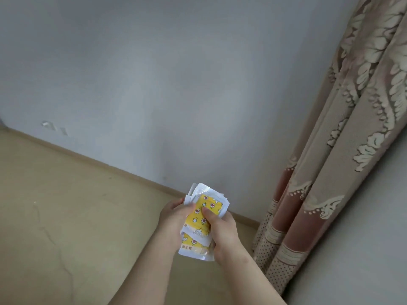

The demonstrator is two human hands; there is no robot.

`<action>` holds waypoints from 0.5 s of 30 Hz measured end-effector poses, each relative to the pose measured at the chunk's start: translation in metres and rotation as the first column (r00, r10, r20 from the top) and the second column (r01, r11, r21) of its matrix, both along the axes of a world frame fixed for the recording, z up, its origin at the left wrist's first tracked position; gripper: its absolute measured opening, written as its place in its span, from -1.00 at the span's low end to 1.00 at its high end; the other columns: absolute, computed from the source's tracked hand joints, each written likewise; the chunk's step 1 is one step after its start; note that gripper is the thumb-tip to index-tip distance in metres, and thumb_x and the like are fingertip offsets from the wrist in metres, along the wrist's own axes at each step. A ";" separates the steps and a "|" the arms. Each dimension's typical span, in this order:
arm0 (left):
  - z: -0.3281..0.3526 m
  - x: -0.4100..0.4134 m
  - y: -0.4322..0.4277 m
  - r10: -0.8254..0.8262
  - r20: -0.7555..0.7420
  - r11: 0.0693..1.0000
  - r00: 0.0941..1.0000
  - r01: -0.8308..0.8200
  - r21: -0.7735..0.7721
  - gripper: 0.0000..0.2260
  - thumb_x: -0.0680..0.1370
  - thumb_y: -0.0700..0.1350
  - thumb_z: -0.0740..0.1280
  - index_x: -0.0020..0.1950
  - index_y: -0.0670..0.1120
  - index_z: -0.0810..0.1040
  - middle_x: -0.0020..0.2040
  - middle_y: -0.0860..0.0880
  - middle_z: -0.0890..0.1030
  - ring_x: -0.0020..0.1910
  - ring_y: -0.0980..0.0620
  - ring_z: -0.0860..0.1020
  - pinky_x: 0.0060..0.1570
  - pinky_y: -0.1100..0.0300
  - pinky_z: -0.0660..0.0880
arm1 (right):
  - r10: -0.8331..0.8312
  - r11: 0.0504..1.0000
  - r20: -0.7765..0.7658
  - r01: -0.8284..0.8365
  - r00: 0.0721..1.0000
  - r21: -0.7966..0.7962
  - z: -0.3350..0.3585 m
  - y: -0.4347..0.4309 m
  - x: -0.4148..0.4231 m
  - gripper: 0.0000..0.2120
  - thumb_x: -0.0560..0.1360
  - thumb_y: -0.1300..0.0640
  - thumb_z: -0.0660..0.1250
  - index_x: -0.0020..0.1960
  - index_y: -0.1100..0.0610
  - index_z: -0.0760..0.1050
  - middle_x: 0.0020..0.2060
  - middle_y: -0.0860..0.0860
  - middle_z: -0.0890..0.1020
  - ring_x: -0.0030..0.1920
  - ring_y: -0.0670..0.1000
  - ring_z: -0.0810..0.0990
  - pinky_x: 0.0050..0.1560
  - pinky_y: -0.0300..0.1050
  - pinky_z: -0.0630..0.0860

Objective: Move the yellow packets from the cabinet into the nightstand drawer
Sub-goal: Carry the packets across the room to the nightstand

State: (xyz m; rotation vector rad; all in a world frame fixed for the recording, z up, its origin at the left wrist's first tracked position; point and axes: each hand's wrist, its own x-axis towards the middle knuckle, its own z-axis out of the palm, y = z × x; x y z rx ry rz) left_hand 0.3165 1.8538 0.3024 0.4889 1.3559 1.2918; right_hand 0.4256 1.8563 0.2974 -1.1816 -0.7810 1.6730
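Observation:
Both of my hands hold a stack of yellow packets (203, 213) with white edges and a star pattern, in front of me above the floor. My left hand (174, 219) grips the stack from the left side, thumb on top. My right hand (220, 232) grips it from the right, thumb pressed on the top packet. A second packet (193, 246) sticks out below the top one. Neither the cabinet nor the nightstand drawer is in view.
A beige floor (66, 205) runs to a baseboard and a grey-white wall (176, 84). A patterned beige and pink curtain (330, 161) hangs at the right, reaching the floor close to my right forearm.

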 end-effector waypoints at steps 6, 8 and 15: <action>-0.011 -0.032 0.125 0.160 0.030 0.987 0.987 -0.160 -0.007 -0.75 0.48 -0.28 0.39 0.15 -0.17 0.53 -0.02 -0.25 0.64 -0.12 -0.24 0.63 -0.06 -0.13 0.56 | 0.142 0.990 0.028 -0.142 0.989 -0.011 -0.005 0.136 -0.031 -0.85 0.53 0.31 0.26 0.07 0.22 0.53 -0.14 0.23 0.68 -0.16 0.23 0.68 -0.08 0.24 0.60; -0.008 -0.048 0.160 0.197 0.041 0.980 0.980 -0.197 -0.001 -0.76 0.48 -0.29 0.38 0.13 -0.16 0.51 -0.05 -0.23 0.64 -0.18 -0.20 0.61 -0.10 -0.08 0.55 | 0.149 0.989 0.051 -0.149 0.987 -0.014 -0.003 0.175 -0.050 -0.85 0.51 0.31 0.28 0.06 0.22 0.55 -0.10 0.25 0.67 -0.12 0.25 0.67 -0.05 0.27 0.59; 0.011 -0.161 0.321 0.297 0.022 0.954 0.955 -0.298 0.031 -0.71 0.47 -0.28 0.40 0.15 -0.09 0.47 -0.06 -0.21 0.63 -0.18 -0.20 0.62 -0.21 0.00 0.56 | 0.264 0.964 0.056 -0.265 0.963 0.027 0.015 0.346 -0.161 -0.90 0.51 0.27 0.31 0.00 0.21 0.56 -0.13 0.21 0.68 -0.09 0.25 0.67 0.00 0.31 0.56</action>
